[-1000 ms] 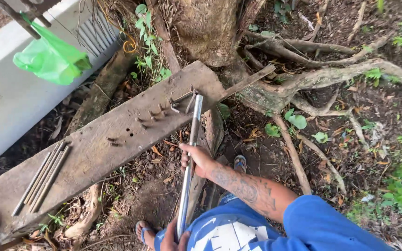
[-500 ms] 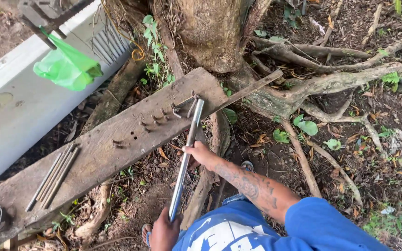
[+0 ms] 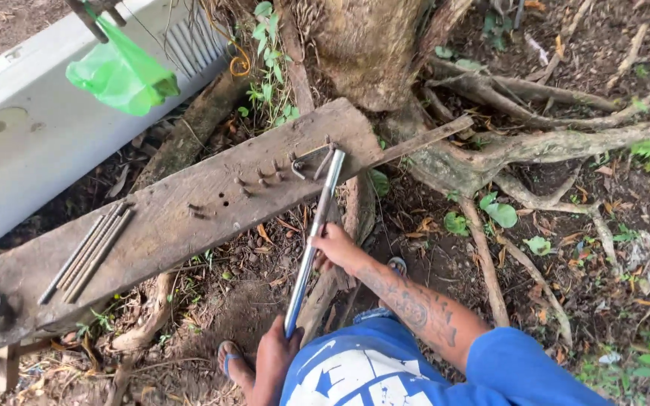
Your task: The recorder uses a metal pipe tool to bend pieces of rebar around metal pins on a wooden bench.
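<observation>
One long weathered wooden plank (image 3: 167, 225) runs slantwise across the ground, its upper end near the base of a thick grey-brown tree trunk (image 3: 370, 45). Behind it lies a pale grey metal panel (image 3: 31, 143), and above that hangs a crumpled green plastic bag (image 3: 118, 75), pulled shut so that its contents cannot be told. A shiny silver metal pipe (image 3: 314, 237) slants from the plank's upper end down toward the person; its top sits over a bent steel rod (image 3: 317, 154) among short pegs (image 3: 261, 179) standing in the plank. The right hand (image 3: 336, 248) is clenched around the pipe at mid-length; the left hand (image 3: 276, 353) grips its lower end. A bundle of straight thin steel rods (image 3: 88, 252) rests on the plank's lower part.
</observation>
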